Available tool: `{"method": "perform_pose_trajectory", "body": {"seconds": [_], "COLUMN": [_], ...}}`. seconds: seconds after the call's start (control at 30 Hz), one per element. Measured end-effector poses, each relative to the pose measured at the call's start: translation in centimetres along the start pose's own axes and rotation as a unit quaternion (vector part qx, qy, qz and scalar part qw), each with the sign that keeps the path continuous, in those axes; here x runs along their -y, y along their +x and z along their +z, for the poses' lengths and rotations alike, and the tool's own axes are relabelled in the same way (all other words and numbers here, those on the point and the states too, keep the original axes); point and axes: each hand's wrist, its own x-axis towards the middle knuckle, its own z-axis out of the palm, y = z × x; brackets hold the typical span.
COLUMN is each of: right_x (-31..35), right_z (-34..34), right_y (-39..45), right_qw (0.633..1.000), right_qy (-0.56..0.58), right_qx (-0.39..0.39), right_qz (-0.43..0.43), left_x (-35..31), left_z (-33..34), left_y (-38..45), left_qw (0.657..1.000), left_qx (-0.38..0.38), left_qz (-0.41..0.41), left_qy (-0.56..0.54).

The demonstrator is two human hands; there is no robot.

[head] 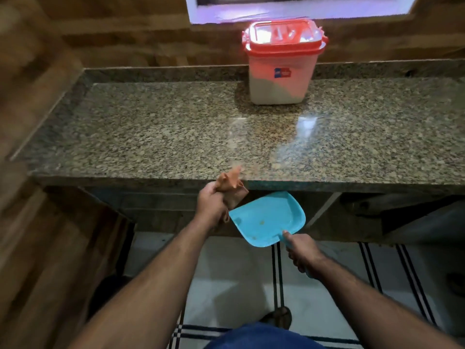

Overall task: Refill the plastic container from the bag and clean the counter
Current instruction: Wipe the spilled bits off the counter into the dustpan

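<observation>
A translucent plastic container (281,71) with a red clip-on lid stands shut at the back of the granite counter (176,132), part filled with white contents. My left hand (214,200) grips a brown cloth (230,183) at the counter's front edge. My right hand (302,255) holds the handle of a blue dustpan (266,217), which sits just below the counter edge, right of the cloth, with a few crumbs in it. No bag is in view.
Wood-panelled walls close in on the left and behind the counter. A window ledge (289,11) runs above the container. Below lies a white tiled floor with black stripes (276,273), and my sandalled foot (276,318).
</observation>
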Motion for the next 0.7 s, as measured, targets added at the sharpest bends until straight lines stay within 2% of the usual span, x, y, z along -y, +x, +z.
{"method": "perform_pose_trajectory", "body": {"seconds": [0.07, 0.17, 0.33, 0.5, 0.6, 0.7], "right_x": [0.7, 2.0, 3.6, 4.9, 5.7, 7.3], "right_z": [2.7, 7.3, 15.2, 23.6, 28.7, 33.5], "right_y": [-1.2, -2.9, -5.5, -7.5, -8.0, -8.5], "right_qw": [0.999, 0.996, 0.987, 0.968, 0.951, 0.931], "right_qy": [-0.03, -0.065, -0.128, -0.199, -0.245, -0.298], "right_qx": [0.007, 0.019, 0.062, 0.124, 0.155, 0.183], "right_qz": [-0.017, -0.05, -0.079, -0.094, -0.105, -0.106], "left_x": [-0.2, 0.5, 3.6, 7.4, 9.2, 10.8], "left_z": [-4.7, -12.0, -23.5, -32.9, -37.3, -40.2], "left_y": [-1.2, -3.5, -8.4, -11.4, -12.1, -12.0], "left_qw": [0.995, 0.981, 0.963, 0.931, 0.914, 0.896], "left_qx": [-0.049, -0.117, -0.201, -0.284, -0.313, -0.359], "left_qz": [-0.028, -0.027, -0.029, -0.056, -0.088, -0.08], "left_qy": [-0.088, -0.155, -0.178, -0.225, -0.244, -0.249]}}
